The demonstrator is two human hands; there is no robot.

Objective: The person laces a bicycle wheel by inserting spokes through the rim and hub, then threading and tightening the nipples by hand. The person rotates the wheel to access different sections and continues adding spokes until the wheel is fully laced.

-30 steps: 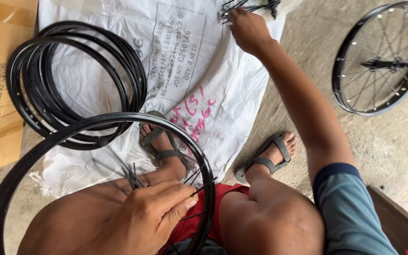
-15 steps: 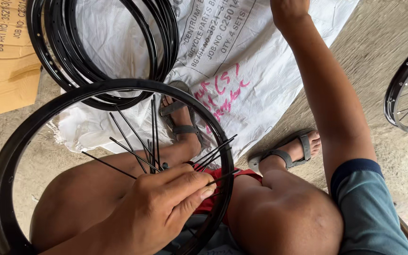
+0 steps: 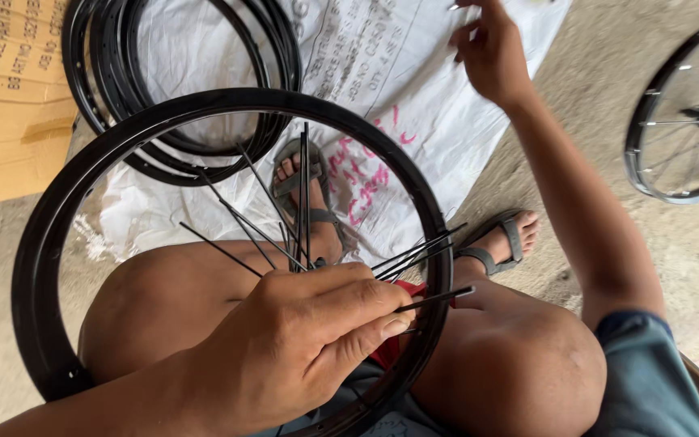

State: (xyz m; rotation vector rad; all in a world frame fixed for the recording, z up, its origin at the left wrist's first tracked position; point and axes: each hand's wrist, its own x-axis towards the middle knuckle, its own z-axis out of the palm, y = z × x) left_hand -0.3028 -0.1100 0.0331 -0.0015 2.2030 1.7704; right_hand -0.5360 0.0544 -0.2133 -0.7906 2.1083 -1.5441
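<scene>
Left hand [image 3: 317, 332] closed over the middle of a black wheel rim [image 3: 42, 243] resting on the lap, fingers pinching a fan of loose black spokes [image 3: 285, 218] there. Right hand [image 3: 491, 53] well apart, stretched out over the white sack [image 3: 414, 81], fingers half curled; whether it holds anything, cannot tell. Risk: with one hand steadying everything, spokes could slip free or the rim tip toward the stacked rims [image 3: 115, 81].

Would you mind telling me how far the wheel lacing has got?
Early on. The left hand grips a hub with loose black spokes fanned inside the black rim; none visibly reaches the rim. The right hand is out over the white sack. Bare rims wait; one laced wheel lies aside.
</scene>
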